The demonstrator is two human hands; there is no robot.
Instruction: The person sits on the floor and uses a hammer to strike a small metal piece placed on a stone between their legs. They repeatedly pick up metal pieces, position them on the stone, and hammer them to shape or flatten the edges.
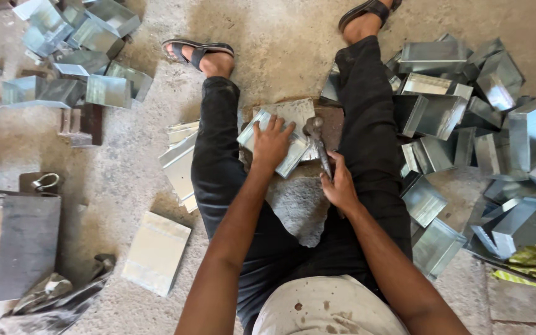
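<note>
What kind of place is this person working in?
Most likely a small sheet-metal workshop, with the work done on the floor. The right hand holds a hammer, the left hand presses a folded metal sheet, and piles of finished metal boxes lie on the bare concrete floor.

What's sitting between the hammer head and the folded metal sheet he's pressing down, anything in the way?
Nothing visible. The hammer in the right hand has its head beside the folded metal sheet, just right of the left hand pressing it flat.
</note>
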